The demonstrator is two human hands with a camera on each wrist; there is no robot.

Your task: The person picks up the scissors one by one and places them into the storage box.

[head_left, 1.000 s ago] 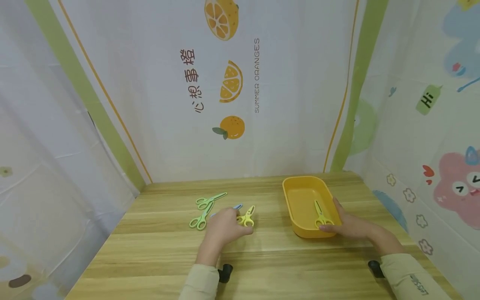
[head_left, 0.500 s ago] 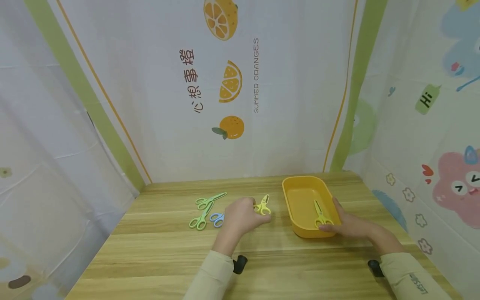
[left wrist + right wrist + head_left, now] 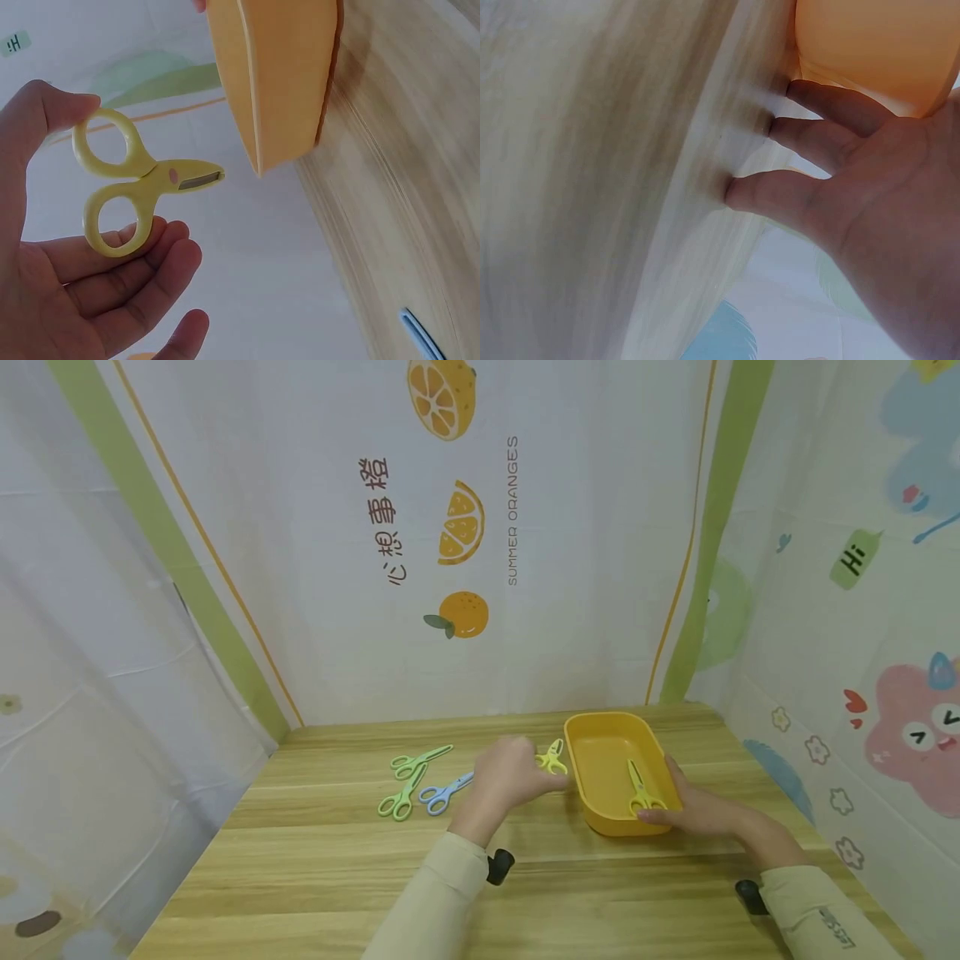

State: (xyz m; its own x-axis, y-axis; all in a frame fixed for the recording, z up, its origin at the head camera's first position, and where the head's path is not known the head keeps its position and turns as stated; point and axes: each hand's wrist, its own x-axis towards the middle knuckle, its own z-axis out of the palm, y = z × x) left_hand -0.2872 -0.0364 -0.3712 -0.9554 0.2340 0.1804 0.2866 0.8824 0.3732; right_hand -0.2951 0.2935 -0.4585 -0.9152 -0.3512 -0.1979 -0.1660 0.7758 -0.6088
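Note:
My left hand (image 3: pixel 508 774) pinches a pair of yellow scissors (image 3: pixel 166 178) by the handle loops, thumb on one loop and fingers on the other. The scissors are in the air just left of the yellow plastic bin (image 3: pixel 600 825), their blade tips toward it in the left wrist view. My right hand (image 3: pixel 697 810) holds the bin at its near right corner. Its thumb lies over the rim, and fingertips (image 3: pixel 742 191) touch the table beside the outer wall. Another pair of yellow scissors (image 3: pixel 637 789) lies inside the bin, partly behind that thumb.
Blue scissors (image 3: pixel 442 795) and two pairs of green scissors, the upper pair (image 3: pixel 408 765) and the lower pair (image 3: pixel 400 800), lie left of my left hand on the wooden table (image 3: pixel 300 877). A printed curtain (image 3: pixel 570 610) hangs behind the table.
My left hand has carried the yellow scissors rightward and up from beside the blue scissors, which now show in full. The right hand and the bin have stayed in place.

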